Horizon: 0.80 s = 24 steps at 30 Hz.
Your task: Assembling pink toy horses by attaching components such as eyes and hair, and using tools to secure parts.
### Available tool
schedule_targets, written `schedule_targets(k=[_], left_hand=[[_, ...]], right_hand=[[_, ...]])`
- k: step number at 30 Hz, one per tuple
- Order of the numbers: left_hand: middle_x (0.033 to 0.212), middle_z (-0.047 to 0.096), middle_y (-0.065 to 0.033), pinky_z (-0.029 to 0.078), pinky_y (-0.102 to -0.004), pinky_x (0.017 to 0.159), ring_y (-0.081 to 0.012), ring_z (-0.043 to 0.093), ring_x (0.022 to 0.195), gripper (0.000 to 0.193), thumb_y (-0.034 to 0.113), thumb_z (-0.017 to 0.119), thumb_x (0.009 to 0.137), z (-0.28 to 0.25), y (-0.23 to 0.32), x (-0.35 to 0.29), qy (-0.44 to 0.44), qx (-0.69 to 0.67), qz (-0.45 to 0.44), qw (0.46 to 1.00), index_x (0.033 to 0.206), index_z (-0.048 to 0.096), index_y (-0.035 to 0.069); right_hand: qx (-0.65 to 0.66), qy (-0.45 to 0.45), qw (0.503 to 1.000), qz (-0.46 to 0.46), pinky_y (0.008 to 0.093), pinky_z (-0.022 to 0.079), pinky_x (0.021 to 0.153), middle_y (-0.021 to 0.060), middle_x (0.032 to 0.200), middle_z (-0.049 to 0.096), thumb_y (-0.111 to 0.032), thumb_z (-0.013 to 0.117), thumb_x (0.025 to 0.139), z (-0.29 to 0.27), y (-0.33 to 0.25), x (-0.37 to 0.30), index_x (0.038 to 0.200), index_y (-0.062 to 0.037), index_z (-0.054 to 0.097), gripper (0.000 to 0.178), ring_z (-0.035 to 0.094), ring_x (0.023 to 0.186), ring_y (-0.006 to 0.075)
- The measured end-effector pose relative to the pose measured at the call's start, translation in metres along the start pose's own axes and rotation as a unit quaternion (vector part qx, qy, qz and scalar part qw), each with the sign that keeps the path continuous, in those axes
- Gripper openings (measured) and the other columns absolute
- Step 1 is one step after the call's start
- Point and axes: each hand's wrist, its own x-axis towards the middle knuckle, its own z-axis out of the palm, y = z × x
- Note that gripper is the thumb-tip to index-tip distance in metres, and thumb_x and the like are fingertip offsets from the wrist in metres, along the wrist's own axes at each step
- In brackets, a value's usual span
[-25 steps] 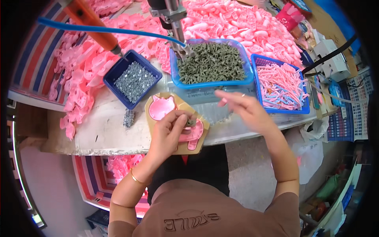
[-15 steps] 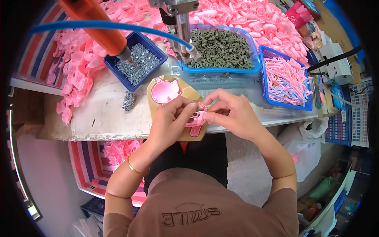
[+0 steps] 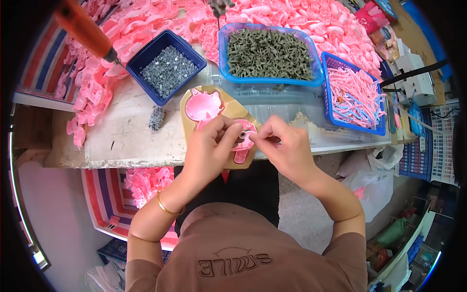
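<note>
Two hands meet over a tan jig board (image 3: 242,113) at the front edge of the desk (image 3: 126,131); the left hand (image 3: 210,148) rests on the board with its fingers curled down, pressing on a pink plastic part (image 3: 243,141) seated in the board's lower recess; the right hand (image 3: 284,148) comes in from the other side, thumb and forefinger pressed together at the part's right edge, pinching something too small to make out; a second pink part (image 3: 203,104), rounded with small ears, lies in the board's upper recess, untouched; a gold bangle (image 3: 168,207) circles the left wrist.

Behind the board, a dark blue tray (image 3: 168,68) holds a heap of small silver screws; a few more screws (image 3: 156,118) sit in a loose cluster on the bare desk, just left of the board; to the right of the tray stands a light blue tub (image 3: 267,53) full of grey-green moulded pieces; further right, a blue mesh basket (image 3: 355,95) holds thin pink and pale blue strips; pink plastic shells (image 3: 121,29) are piled across the back and left of the desk; an orange-handled driver (image 3: 85,31) hangs in from the upper left, its tip above the tray's corner.
</note>
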Motion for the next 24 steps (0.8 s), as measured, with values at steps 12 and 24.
schedule_targets(k=[12,24], left_hand=[[0.096,0.072,-0.0099,0.056,-0.0289,0.075,-0.0130,0.069,0.086,0.025,0.011,0.053,0.101,-0.017,-0.022,0.001,-0.093,-0.159,0.021,0.983,0.119,0.064,-0.001],[0.092,0.071,-0.0122,0.051,-0.0319,0.072,-0.0236,0.067,0.084,0.015,0.005,0.058,0.096,-0.063,-0.030,-0.010,0.116,0.210,0.151,0.959,0.106,0.068,0.000]], right_hand=[[-0.003,-0.131,0.991,-0.028,0.0274,0.052,0.062,0.0076,0.075,0.069,-0.010,0.072,0.087,-0.002,-0.006,0.016,0.099,-0.0031,0.068,0.015,0.067,0.065,0.0162],[-0.272,-0.108,0.932,-0.212,0.0370,0.047,0.074,0.0031,0.087,0.061,-0.020,0.073,0.076,0.046,0.006,0.041,0.090,-0.0090,0.068,0.018,0.060,0.084,0.0223]])
